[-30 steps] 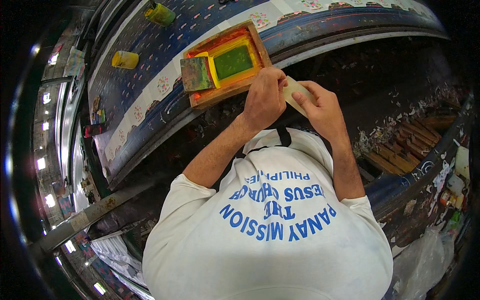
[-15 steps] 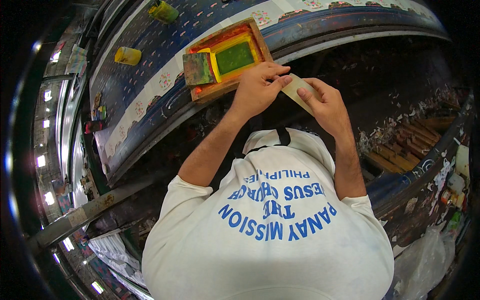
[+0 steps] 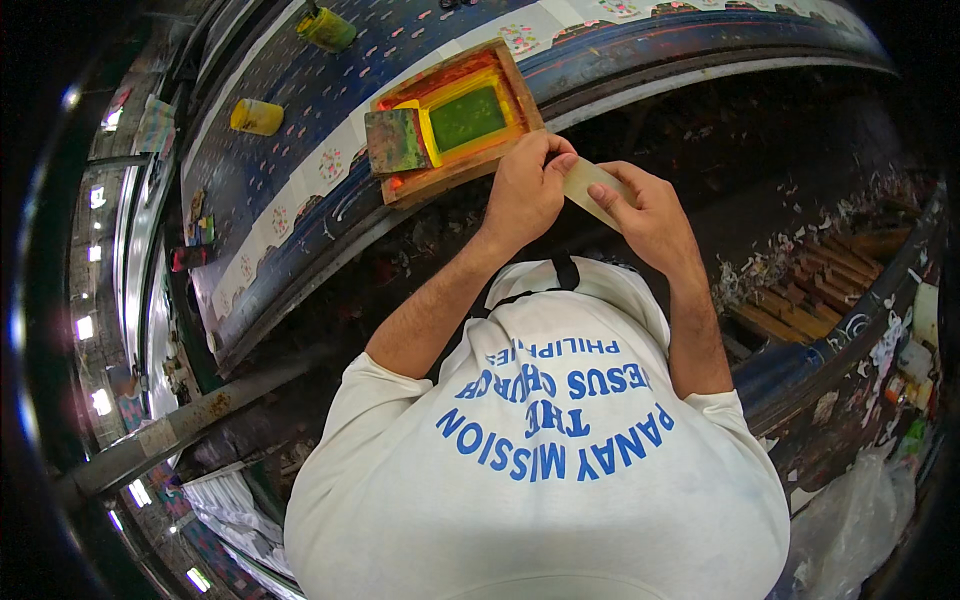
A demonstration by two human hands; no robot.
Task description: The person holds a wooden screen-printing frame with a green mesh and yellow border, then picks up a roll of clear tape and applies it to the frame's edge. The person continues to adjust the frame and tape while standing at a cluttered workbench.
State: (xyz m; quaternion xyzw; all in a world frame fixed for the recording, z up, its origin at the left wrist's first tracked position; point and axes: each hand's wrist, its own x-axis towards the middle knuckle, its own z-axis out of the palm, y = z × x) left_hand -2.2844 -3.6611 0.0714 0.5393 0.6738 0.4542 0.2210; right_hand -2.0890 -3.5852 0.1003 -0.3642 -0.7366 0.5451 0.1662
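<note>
Between my hands is a pale yellow band that looks like a roll of wide tape (image 3: 594, 188), held tilted in front of my chest. My right hand (image 3: 645, 208) grips it from the right, thumb across its face and fingers behind. At its upper left end, my left hand (image 3: 530, 190) is closed, with thumb and bent fingers pinching at the edge. What exactly those fingertips hold is hidden. Just beyond my left hand lies a wooden-framed printing screen (image 3: 517, 75) with a green mesh window and yellow and red ink. A stained flat block (image 3: 396, 141) rests across the frame's left end.
The screen sits on a long dark printing table (image 3: 330, 110) with patterned fabric along its edge. A yellow container (image 3: 257, 117) and a yellow-green ink pot (image 3: 327, 29) stand on it. Wooden pieces (image 3: 800, 292) and scraps lie at right, with a clear plastic bag (image 3: 860, 515) nearer me.
My left hand has drawn slightly down and its fingers have curled in more tightly at the tape's end. The right hand has stayed nearly in place, with the tape turned slightly.
</note>
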